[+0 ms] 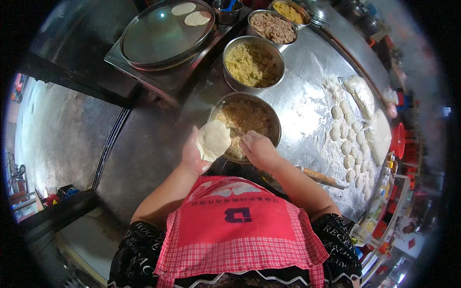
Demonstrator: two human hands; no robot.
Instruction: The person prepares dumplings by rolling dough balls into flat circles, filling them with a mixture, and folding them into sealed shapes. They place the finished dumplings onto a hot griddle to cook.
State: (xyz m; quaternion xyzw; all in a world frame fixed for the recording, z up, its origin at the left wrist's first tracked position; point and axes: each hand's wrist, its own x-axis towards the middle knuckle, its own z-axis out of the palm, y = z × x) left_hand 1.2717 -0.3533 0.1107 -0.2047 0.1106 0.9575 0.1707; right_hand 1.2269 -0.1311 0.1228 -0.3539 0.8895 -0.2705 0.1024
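My left hand (191,154) holds up a flat, round dough wrapper (214,139) on its palm and fingers, at the left rim of a steel bowl (276,130). Inside that bowl lies a pale, crumbly filling (227,117), with browner filling towards the middle. My right hand (262,150) is over the bowl's near right side, its fingers curled around a thin utensil (236,132). Most of that utensil is hidden by the hand and the filling, so its exact kind is unclear. The wrapper's near edge droops slightly over my left hand.
Beyond stand steel bowls of shredded greenish filling (252,66), minced meat (273,28) and yellow filling (288,12). A round griddle (162,39) at upper left carries two flat dough rounds (197,18). Right, dough balls (348,161) lie on the floured steel table (302,68) near a rolling pin (320,177).
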